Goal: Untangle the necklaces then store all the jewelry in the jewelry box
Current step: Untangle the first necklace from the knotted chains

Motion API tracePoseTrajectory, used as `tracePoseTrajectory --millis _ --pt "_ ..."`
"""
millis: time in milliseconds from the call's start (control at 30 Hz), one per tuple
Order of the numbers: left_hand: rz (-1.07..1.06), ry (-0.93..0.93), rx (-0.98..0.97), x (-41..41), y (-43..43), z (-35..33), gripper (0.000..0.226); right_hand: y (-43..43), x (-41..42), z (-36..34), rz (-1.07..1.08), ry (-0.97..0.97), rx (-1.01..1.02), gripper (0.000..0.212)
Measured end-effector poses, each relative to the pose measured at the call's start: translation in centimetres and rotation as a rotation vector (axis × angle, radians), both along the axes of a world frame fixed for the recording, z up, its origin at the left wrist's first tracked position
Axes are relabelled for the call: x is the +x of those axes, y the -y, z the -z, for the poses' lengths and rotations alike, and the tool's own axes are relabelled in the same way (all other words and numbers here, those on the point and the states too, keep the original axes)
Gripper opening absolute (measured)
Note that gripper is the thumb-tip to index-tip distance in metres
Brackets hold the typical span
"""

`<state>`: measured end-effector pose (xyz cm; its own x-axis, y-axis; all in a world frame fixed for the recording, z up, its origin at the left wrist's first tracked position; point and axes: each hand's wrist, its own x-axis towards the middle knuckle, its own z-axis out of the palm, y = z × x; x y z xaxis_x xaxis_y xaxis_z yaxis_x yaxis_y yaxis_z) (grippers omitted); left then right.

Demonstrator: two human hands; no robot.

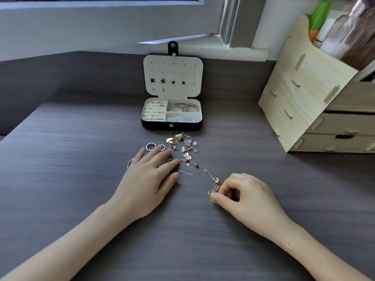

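A small black jewelry box stands open at the back of the desk, its cream lid upright with several stud earrings pinned in it. Rings and bracelets lie in its compartments. In front of it sits a tangled pile of jewelry, with two rings to its left. My left hand rests flat with straight fingers on part of the pile, hiding what lies under it. My right hand pinches a gold clump of chain and charms. A thin chain runs from that clump back toward the pile.
A light wooden drawer organiser stands at the right, holding bottles on top. A window sill and wall run behind the box. The dark wood-grain desk stretches left and toward me.
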<state>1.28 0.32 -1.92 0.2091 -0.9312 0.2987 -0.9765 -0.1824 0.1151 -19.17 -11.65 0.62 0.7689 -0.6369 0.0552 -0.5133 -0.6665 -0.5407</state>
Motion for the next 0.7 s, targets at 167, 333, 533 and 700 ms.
tracePoseTrajectory --millis 167,333,533,700 --pt "0.088 0.004 -0.012 -2.1 1.0 -0.5 0.04 1.2 -0.1 -0.6 0.044 0.092 0.076 0.024" --pt "0.219 -0.067 -0.157 -5.4 0.6 -1.1 0.026 2.9 0.9 -0.6 -0.015 0.03 0.025 0.012" --pt "0.382 -0.072 -0.054 -6.2 -0.5 -0.1 0.03 4.1 1.5 -0.5 -0.032 -0.036 -0.035 0.012" --pt "0.383 -0.099 -0.032 -5.1 -1.5 -0.2 0.029 4.7 1.1 0.4 0.11 0.039 -0.033 0.014"
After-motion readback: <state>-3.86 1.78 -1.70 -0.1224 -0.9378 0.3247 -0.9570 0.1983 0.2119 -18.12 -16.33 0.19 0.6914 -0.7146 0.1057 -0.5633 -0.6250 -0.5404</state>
